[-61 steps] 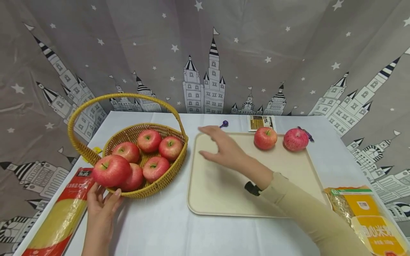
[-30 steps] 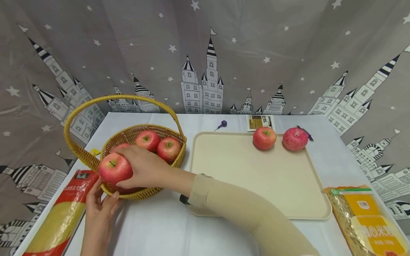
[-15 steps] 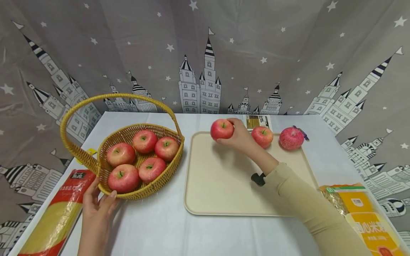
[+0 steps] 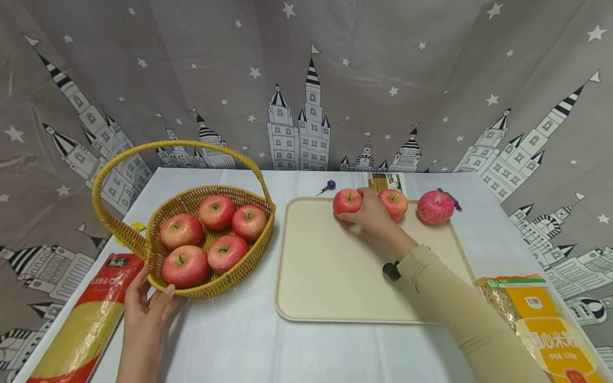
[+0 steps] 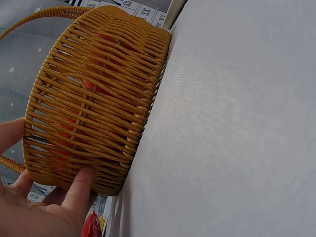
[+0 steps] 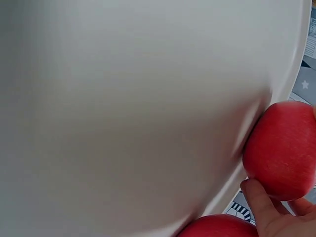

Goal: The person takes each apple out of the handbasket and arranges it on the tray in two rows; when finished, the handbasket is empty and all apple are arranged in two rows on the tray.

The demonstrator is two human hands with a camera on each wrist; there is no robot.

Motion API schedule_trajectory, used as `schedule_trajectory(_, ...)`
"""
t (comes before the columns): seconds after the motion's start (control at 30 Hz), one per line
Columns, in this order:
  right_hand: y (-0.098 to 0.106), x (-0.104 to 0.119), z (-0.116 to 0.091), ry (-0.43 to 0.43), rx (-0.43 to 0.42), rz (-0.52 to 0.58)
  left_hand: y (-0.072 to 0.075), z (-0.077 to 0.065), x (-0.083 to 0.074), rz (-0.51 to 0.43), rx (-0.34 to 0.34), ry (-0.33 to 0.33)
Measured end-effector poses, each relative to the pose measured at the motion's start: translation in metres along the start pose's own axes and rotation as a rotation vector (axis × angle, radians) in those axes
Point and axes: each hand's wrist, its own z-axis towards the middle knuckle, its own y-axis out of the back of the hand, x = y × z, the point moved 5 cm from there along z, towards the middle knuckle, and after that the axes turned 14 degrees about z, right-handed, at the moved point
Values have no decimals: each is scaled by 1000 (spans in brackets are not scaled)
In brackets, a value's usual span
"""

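Note:
In the head view my right hand [image 4: 373,213] holds a red apple [image 4: 347,201] by its right side, low at the far edge of the beige tray [image 4: 325,276]. The right wrist view shows fingers and thumb around that apple [image 6: 281,148] beside the tray's rim. A second apple [image 4: 394,204] sits just right of the hand on the tray. My left hand [image 4: 146,314] grips the near-left side of a wicker basket [image 4: 225,284], its digits spread over the rim and woven wall [image 5: 98,108]. Several apples [image 4: 185,266] lie inside the basket.
A dark pink round fruit [image 4: 435,207] stands at the tray's far right corner. Behind the tray are a purple-wrapped lollipop [image 4: 329,185] and a flat packet [image 4: 384,182]. A red-and-yellow pack [image 4: 86,324] lies left, an orange bag [image 4: 541,324] right. The basket's tall handle [image 4: 182,142] arches up.
My right hand took the near-left apple from the basket, carried it right across to the tray and lowered it beside the other apple. My left hand stays at the basket.

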Motion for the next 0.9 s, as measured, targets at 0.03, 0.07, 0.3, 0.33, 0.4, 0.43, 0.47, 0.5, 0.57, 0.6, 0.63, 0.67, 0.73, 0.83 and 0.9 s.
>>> schedule_trajectory(0.03, -1, 0, 0, 7, 1, -9, 0, 0, 0, 0, -1, -4)
schedule_trajectory(0.07, -1, 1, 0, 18, 2, -20, 0, 0, -1, -1, -3, -8)
schedule_trajectory(0.3, -10, 47, -18, 283, -38, -148, -2, 2, -5, 14, 4, -35)
schedule_trajectory(0.33, -15, 59, -23, 336, -29, -144, -2, 2, -5, 16, 6, -34)
schedule_trajectory(0.4, -30, 83, -36, 434, 22, -116, -2, 2, -5, 13, 7, -31)
schedule_trajectory(0.43, -39, 94, -43, 470, 60, -98, -2, 2, -5, 17, 3, -27)
schedule_trajectory(0.47, -50, 104, -49, 500, 105, -79, -1, 2, -5, 23, -2, -21)
schedule_trajectory(0.5, -61, 114, -55, 513, 152, -65, -1, 2, -5, 26, -6, -16)
schedule_trajectory(0.57, -86, 131, -63, 537, 249, -67, 0, 1, -5, 31, -16, -5)
schedule_trajectory(0.6, -98, 138, -66, 540, 294, -83, 1, 1, -4, 33, -20, -3)
schedule_trajectory(0.63, -111, 146, -68, 544, 342, -99, 1, 1, -5, 29, -25, 1)
schedule_trajectory(0.67, -123, 152, -70, 546, 384, -125, 2, 1, -4, 28, -24, -1)
schedule_trajectory(0.73, -147, 163, -71, 547, 452, -198, 2, 0, -4, 21, -22, -1)
schedule_trajectory(0.83, -175, 172, -70, 529, 513, -317, 2, -1, -3, 14, -12, -1)
schedule_trajectory(0.9, -189, 175, -69, 518, 526, -398, 1, -2, -3, 16, -6, -3)
